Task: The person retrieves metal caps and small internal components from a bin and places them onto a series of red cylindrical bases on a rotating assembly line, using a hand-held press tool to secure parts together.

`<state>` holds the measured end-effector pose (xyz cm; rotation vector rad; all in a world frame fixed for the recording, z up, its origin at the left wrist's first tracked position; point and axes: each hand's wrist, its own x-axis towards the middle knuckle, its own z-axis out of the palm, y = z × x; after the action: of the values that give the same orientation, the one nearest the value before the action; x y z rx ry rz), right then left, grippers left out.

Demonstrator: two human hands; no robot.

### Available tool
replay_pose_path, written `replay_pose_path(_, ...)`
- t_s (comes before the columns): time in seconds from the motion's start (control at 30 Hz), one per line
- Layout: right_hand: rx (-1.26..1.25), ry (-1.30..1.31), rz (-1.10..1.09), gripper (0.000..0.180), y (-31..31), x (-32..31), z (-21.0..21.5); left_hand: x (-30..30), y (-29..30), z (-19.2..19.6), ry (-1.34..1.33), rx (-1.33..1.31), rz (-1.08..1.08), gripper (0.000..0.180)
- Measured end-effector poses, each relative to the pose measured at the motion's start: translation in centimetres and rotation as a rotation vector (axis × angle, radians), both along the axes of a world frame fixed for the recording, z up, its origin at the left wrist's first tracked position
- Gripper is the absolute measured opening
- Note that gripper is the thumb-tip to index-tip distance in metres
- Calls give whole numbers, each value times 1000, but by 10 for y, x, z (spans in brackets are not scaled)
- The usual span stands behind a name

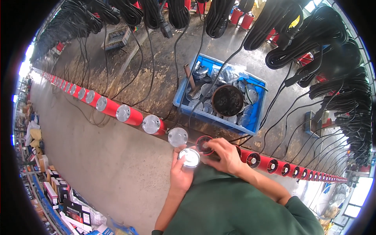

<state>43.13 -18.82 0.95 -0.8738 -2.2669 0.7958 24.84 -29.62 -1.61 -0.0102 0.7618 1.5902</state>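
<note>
A shallow round silver cap [190, 158] with a white, shiny inner face is held in my left hand [181, 175], thumb over its rim. Just right of it, a red cylinder [198, 148] on the table's near edge shows its open, dark end towards me. The fingers of my right hand [228, 157] are bent together at that opening; what they pinch, if anything, is hidden. Directly above my left hand is another red cylinder's clear, round end cap [178, 137].
On the worn table stands a blue crate [219, 123] holding several round caps, a dark-crusted round pot [228, 100] and a hammer [189, 76]. Capped red cylinders [129, 115] run left, open-ended ones [270, 164] right. Bundled black cables [217, 19] hang above, their leads crossing the table.
</note>
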Motion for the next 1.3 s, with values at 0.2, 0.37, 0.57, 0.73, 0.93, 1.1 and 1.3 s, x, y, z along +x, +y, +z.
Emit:
replay_pose_path(0.2, 88, -78, 150, 36, -24, 0, 6, 17, -2, 2, -17, -56, -122, 38)
replay_pose_path(0.37, -130, -108, -27, 28, -27, 12, 12, 30, -14, 12, 371, -160, -265, 67)
replay_pose_path(0.57, -793, -37, -319, 32, -1, 33, -8, 21, 8, 0, 1113, -14, -307, 83)
replay_pose_path(0.73, -779, -20, -271, 34, 16, 17, -19, 12, 31, -22, 1458, 135, -271, 100)
replay_pose_path(0.93, -765, -128, -234, 35, 25, 10, -12, 6, 39, -32, 1357, 192, -324, 103)
replay_pose_path(1.1, -695, -193, -206, 35, 26, 15, -9, 11, 36, -30, 1323, 169, -329, 102)
replay_pose_path(1.3, -522, -205, -207, 32, 29, 27, -29, 15, 36, -33, 1359, 180, -296, 97)
